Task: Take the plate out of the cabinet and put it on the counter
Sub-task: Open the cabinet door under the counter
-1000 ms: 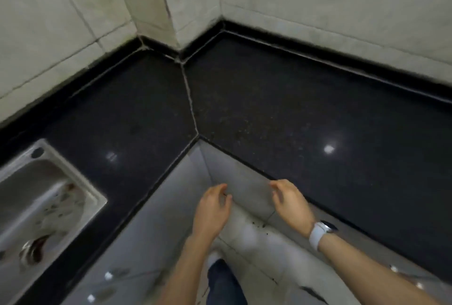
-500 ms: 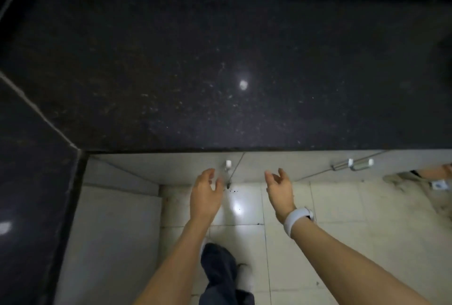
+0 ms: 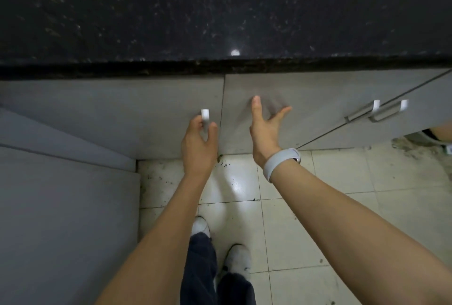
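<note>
A: What sits furthest left?
B: A grey cabinet side panel (image 3: 61, 207), then the cabinet door (image 3: 122, 114) under the black counter (image 3: 220, 11).
A: And the left hand (image 3: 198, 144)?
B: Its fingers curl round the white handle (image 3: 205, 118) at that door's right edge, closed on it. The door looks closed.
A: Moving right?
B: The right hand (image 3: 265, 131) is spread wide and holds nothing, in front of the next door (image 3: 305, 99); I cannot tell whether it touches it. A pale watch band (image 3: 278, 161) wraps that wrist. Further right, two metal handles (image 3: 381, 111).
A: The plate?
B: Not visible; the doors hide the cabinet's inside.
</note>
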`<state>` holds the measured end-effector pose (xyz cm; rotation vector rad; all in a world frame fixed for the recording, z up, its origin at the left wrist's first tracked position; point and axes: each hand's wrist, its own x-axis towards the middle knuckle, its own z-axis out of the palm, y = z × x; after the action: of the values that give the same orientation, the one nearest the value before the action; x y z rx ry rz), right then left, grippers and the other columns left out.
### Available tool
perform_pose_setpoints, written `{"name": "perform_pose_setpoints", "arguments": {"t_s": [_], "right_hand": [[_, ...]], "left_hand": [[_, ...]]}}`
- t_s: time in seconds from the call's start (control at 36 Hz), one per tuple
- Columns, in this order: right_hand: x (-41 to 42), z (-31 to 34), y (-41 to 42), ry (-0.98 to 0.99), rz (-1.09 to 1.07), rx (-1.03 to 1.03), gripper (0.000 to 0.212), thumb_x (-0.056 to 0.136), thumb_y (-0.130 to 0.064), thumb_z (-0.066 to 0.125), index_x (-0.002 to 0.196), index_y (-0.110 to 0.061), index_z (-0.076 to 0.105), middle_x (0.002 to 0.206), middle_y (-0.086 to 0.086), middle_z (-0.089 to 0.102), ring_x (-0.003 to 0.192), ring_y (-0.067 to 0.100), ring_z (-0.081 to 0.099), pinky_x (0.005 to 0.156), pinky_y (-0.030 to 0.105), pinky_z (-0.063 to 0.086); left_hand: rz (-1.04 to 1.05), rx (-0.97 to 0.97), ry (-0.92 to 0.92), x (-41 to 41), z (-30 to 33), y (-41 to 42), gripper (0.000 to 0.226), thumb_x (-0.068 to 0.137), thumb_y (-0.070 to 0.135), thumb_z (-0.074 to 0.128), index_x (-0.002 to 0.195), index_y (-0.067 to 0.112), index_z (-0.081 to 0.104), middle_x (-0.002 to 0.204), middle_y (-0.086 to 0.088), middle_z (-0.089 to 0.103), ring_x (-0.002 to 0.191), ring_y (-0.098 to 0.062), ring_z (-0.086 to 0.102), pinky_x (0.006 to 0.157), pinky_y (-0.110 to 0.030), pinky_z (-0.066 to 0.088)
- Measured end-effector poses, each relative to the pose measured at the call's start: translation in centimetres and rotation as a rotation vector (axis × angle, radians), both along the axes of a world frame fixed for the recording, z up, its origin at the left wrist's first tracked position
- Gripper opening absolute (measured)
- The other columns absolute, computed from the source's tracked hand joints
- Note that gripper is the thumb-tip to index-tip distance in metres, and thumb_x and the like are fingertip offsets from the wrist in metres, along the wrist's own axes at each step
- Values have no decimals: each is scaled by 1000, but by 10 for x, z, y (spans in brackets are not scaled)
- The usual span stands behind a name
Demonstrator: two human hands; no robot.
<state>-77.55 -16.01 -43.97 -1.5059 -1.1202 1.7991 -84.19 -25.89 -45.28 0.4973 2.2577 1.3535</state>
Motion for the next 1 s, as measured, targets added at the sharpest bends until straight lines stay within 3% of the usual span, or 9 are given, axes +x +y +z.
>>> {"name": "perform_pose_setpoints", "arguments": {"t_s": [0.11, 0.22, 0.36, 0.44, 0.56, 0.67, 0.72, 0.86, 1.0], "right_hand": [[7, 8, 2, -54, 10, -9, 96, 80, -47, 58, 140, -32, -15, 157, 2, 6, 140, 24, 23, 116, 46, 24], [19, 14, -9, -129, 97, 45, 71, 85, -30, 59, 141, -12, 19, 148, 13, 31, 130, 24, 37, 112, 42, 31], [47, 15, -68, -82, 512, 213, 40, 89, -4, 49, 128, -9, 45, 127, 8, 55, 111, 11, 50, 84, 1, 41], [62, 14, -109, -98, 712, 314, 39, 88, 0, 47, 124, -12, 52, 119, -1, 57, 112, 11, 53, 97, 16, 41], [80, 17, -152, -115, 802, 358, 40, 88, 2, 43, 121, -17, 55, 117, -11, 54, 109, 2, 50, 91, -3, 33], [86, 21, -182, -117, 923, 377, 38, 88, 4, 41, 118, -12, 57, 117, -4, 58, 109, 6, 52, 91, -2, 33], [83, 27, -199, -118, 1009, 364, 39, 88, 5, 40, 118, -11, 57, 122, 3, 60, 111, 7, 51, 92, -3, 32], [74, 34, -223, -127, 1155, 282, 43, 90, 3, 37, 126, -15, 50, 132, 6, 56, 117, 7, 47, 91, -7, 27], [57, 46, -245, -98, 1309, 243, 49, 89, 2, 36, 133, -21, 43, 139, 3, 50, 125, 12, 45, 105, 17, 33]], "left_hand": [[61, 12, -46, 17, 7, -16, 29, 89, 31, 53, 111, 12, 57, 108, 0, 63, 105, -14, 56, 91, -30, 44], [39, 9, -93, 28, 13, -42, 29, 91, 40, 46, 103, 19, 60, 103, 0, 67, 101, -17, 60, 88, -33, 46], [62, -37, -175, 46, 24, -80, 35, 91, 48, 37, 102, 26, 62, 98, 1, 65, 95, -16, 59, 79, -30, 46], [77, -84, -233, 56, 35, -110, 35, 91, 49, 35, 103, 31, 62, 96, 7, 62, 95, -12, 57, 79, -28, 41], [121, -124, -300, 63, 58, -153, 34, 93, 48, 31, 95, 34, 62, 92, 25, 59, 94, -2, 53, 80, -19, 36], [219, -7, -192, 59, 89, -186, 42, 94, 45, 34, 132, 32, 42, 134, 8, 52, 122, -6, 47, 100, -26, 38], [212, 53, -159, 55, 106, -200, 42, 92, 42, 41, 134, 38, 37, 131, 9, 53, 117, -2, 50, 94, -21, 43], [218, -73, -41, 54, 121, -217, 50, 89, 26, 50, 136, 32, 34, 121, 0, 55, 103, -9, 57, 80, -23, 51], [260, -201, 44, 52, 133, -240, 54, 90, 19, 48, 141, 22, 30, 127, -7, 51, 113, -20, 53, 93, -35, 49]]}}
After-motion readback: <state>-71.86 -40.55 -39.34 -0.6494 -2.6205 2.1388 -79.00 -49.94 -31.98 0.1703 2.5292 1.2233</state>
